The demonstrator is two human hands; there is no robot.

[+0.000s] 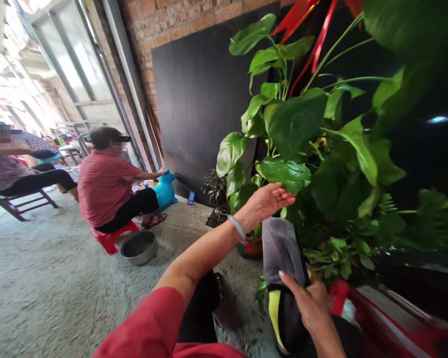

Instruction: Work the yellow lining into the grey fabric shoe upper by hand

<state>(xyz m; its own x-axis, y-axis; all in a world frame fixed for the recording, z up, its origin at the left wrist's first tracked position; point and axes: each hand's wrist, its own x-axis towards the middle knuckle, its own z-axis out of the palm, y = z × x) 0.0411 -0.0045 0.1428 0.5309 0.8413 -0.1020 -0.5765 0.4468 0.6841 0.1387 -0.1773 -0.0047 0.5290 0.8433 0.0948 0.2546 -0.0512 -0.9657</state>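
Head view: left hand [269, 200], fingers spread wide, touches a leaf [285, 173] of the potted plant [313, 149] at 1 o'clock. Right hand [310, 303] grips a grey-black cloth [281, 253] at 5 o'clock. No legible writing.

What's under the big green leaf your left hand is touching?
Under the big green leaf and left hand: a grey cloth gripped by the right hand, and a red pot. Stems and soil are hidden by foliage.
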